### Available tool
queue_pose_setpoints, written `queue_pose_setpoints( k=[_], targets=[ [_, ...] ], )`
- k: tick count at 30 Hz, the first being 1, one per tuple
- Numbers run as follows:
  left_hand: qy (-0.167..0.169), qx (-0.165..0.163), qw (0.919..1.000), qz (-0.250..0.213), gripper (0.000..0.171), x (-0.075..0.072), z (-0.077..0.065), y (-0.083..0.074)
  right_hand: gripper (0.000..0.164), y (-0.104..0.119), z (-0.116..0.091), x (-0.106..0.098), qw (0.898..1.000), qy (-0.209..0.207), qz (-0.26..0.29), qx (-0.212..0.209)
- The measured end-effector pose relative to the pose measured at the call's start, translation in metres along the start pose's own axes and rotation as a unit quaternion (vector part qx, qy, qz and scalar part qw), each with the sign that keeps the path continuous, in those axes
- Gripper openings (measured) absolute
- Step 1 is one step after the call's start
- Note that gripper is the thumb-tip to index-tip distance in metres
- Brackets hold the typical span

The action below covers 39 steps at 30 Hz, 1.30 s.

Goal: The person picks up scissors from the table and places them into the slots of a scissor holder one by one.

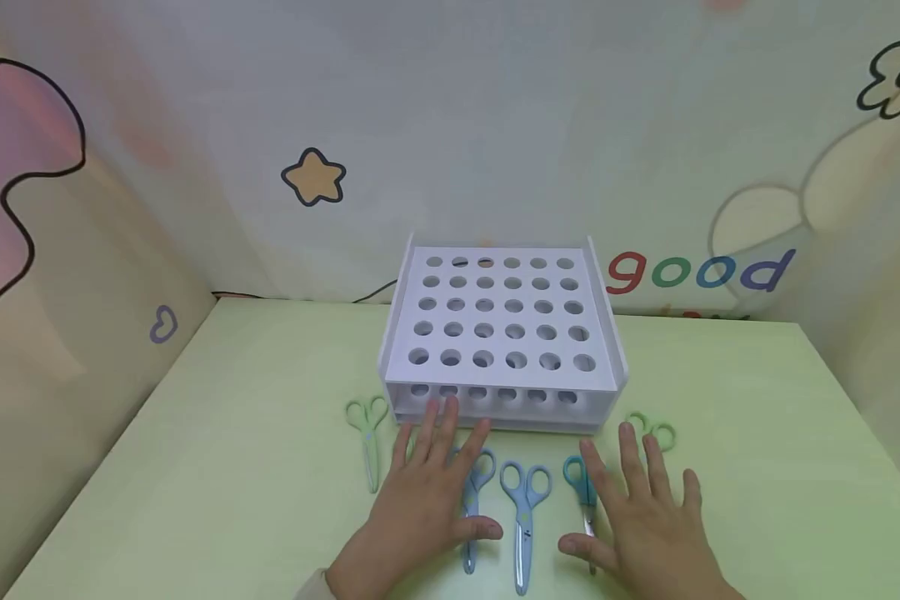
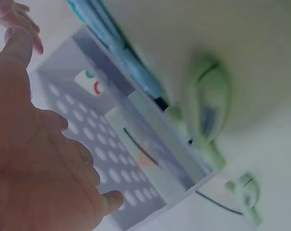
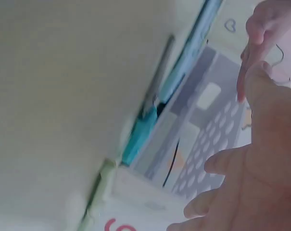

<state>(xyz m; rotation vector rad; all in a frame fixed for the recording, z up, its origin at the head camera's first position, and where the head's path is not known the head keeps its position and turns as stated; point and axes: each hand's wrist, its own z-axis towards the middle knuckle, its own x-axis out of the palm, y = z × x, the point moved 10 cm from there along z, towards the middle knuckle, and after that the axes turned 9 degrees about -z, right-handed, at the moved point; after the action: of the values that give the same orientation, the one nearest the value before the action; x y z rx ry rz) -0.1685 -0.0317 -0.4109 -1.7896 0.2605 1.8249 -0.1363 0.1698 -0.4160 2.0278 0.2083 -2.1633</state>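
My left hand (image 1: pixel 420 508), fingers spread and relaxed, hovers over a pair of blue scissors (image 1: pixel 471 502) and partly hides them. Just left of it lie light green scissors (image 1: pixel 369 442); a bit of another green handle (image 1: pixel 410 446) peeks out between its fingers. Also spread, with nothing in it, my right hand (image 1: pixel 652 529) covers part of the teal-handled scissors (image 1: pixel 584 490) and of a green pair (image 1: pixel 649 428) behind its fingertips. Between both hands a second blue pair (image 1: pixel 523 512) lies in full sight, handles away from me. Both palms face down.
A white rack (image 1: pixel 502 317) with rows of round holes stands behind the scissors, its front edge close to my left fingertips. The pale green tabletop (image 1: pixel 270 417) meets a wall with printed drawings (image 1: pixel 313 177) at the back and sides. A dark cord (image 1: pixel 375 292) runs behind the rack.
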Motion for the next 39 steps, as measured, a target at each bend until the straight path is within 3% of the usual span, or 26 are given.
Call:
queue_pose_setpoints(
  k=[4,9,15,24,28,33,39],
  targets=[
    [-0.010,-0.003,0.9999,0.002,0.116,-0.010,-0.006,0.004,0.113,-0.011,0.002,0.002,0.999,0.023,0.020,0.019],
    [-0.036,0.011,0.9993,0.004,0.116,-0.031,-0.007,0.005,0.119,-0.028,0.005,-0.006,0.999,0.021,0.029,0.030],
    [-0.058,0.015,0.9982,-0.005,0.116,-0.052,-0.005,0.011,0.120,-0.032,0.004,-0.012,0.999,0.021,0.035,0.025],
    [-0.095,0.014,0.9951,-0.020,0.113,-0.086,0.019,0.039,0.116,-0.044,0.011,-0.037,0.997,-0.058,0.040,-0.010],
    [-0.116,0.006,0.9923,-0.043,0.115,-0.100,0.033,0.058,0.113,-0.058,0.017,-0.043,0.996,-0.057,0.063,-0.010],
    [-0.127,0.007,0.9878,-0.090,0.120,-0.106,0.043,0.076,0.109,-0.070,0.024,-0.047,0.994,-0.068,0.086,-0.013],
    [-0.130,0.000,0.9828,-0.131,0.125,-0.105,0.048,0.085,0.109,-0.081,0.029,-0.044,0.990,-0.068,0.126,-0.013]
  ],
)
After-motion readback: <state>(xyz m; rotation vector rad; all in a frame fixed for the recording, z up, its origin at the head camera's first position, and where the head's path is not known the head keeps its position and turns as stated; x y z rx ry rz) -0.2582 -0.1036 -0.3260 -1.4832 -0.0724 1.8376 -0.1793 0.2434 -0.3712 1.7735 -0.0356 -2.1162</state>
